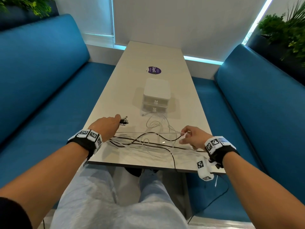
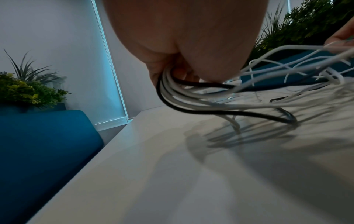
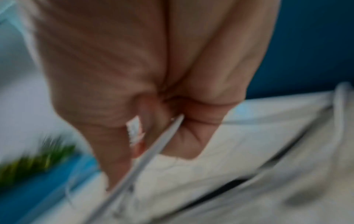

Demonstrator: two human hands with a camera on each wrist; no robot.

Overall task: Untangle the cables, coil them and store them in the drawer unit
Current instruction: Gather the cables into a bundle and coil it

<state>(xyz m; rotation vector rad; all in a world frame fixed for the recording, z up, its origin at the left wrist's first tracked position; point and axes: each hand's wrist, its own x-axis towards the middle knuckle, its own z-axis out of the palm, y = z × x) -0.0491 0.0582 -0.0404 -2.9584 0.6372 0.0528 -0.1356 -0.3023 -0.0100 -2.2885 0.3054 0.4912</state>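
A tangle of white and black cables point(image 1: 153, 142) spreads over the near end of the pale table point(image 1: 148, 60). My left hand point(image 1: 107, 125) grips a bundle of cable ends, with plugs point(image 1: 124, 122) sticking out past its fingers; in the left wrist view the gripped strands point(image 2: 168, 91) curve out of the fist. My right hand point(image 1: 189, 134) pinches one white cable point(image 1: 165, 133) near its end, seen as a blurred white strand point(image 3: 164, 141) in the right wrist view. The white drawer unit point(image 1: 156, 95) stands beyond the tangle with both drawers closed.
A purple round sticker point(image 1: 153, 70) lies on the table behind the drawer unit. Blue benches point(image 1: 41, 80) flank the table on both sides, with plants point(image 1: 283, 35) behind them. One black cable point(image 1: 212, 200) hangs off the table's near right edge.
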